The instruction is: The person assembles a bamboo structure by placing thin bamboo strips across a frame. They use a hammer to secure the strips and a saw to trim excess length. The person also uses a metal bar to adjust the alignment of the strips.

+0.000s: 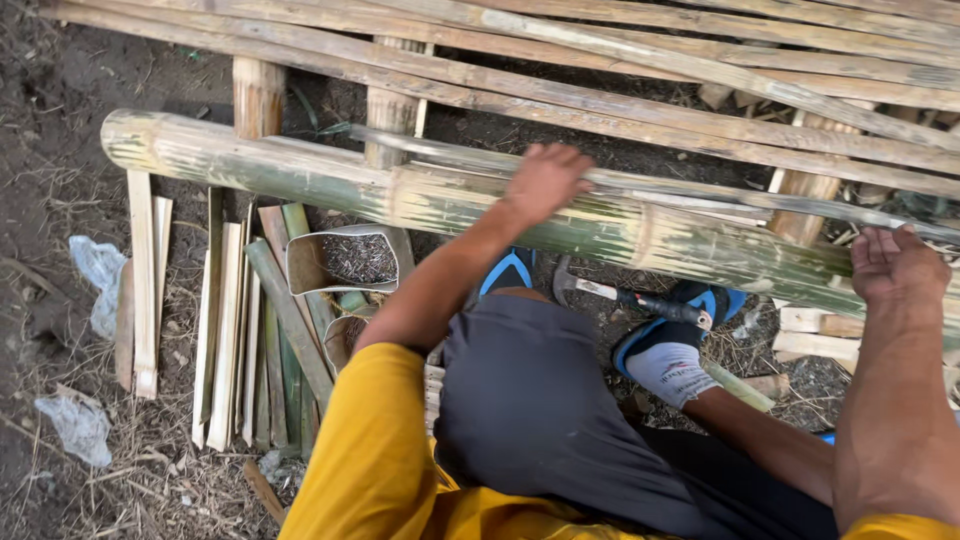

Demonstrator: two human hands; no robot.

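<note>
Starting at your left, two scraps of pale plastic [98,272] lie on the dark soil, and beside them a row of split bamboo slats [228,330] rests lengthwise on the ground. Just right of the slats sits a bent metal tin [345,260] with dark bits inside, tucked under the big pole. Short upright bamboo stubs [258,96] stand behind it, carrying a layer of long thin bamboo strips [620,70] that runs across the top of your view.

Your knee in dark trousers fills the middle, with a blue sandal [508,270] on either side, and a hammer [625,297] with a black grip lies on the ground between your feet, below the pole.

The thick bamboo pole [300,175] stretches from the upper left down to the right edge, lying across the stubs. It is green, streaked with pale scraped patches, with ringed nodes along it and a cut end at the left.

Your left hand [545,182] reaches forward on a straight arm and lies flat on top of the pole, fingers spread over its far edge, gripping nothing. Your right hand [898,262] rests at the pole's right stretch, palm turned up, fingers loosely curled and open, holding nothing.
</note>
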